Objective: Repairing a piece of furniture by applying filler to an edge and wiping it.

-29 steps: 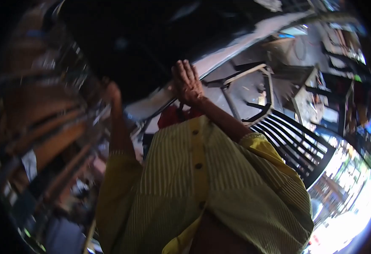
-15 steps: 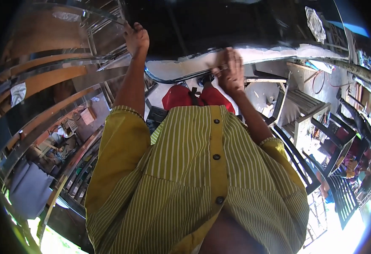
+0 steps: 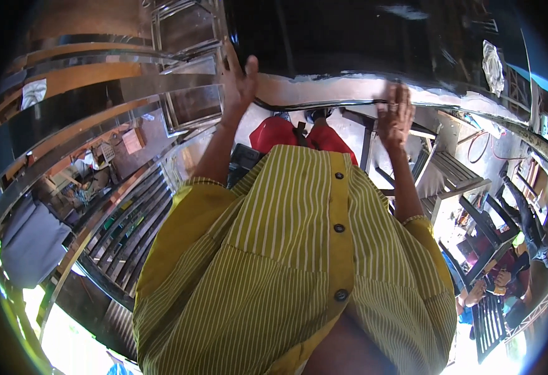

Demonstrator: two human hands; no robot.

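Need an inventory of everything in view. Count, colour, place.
Panel: 1, glossy black, top centre
Edge strip: 1, pale, along panel's near side
Crumpled wad: 1, whitish, toward panel's right end
Slatted furniture: at least 3, dark or brown, left, right and lower right
Grey cloth: 1, grey, left
Scrap: 1, whitish, upper left
Block: 1, orange-brown, left
Co-worker: at least 1, dark reddish top, far right
Clutter: too small to count, mixed, both sides
Shirt: 1, yellow-green, striped, centre
Trousers: 1 pair, red, above shirt
Left hand: 1, bare, by panel's near-left corner
Right hand: 1, bare, blurred fingers at edge strip
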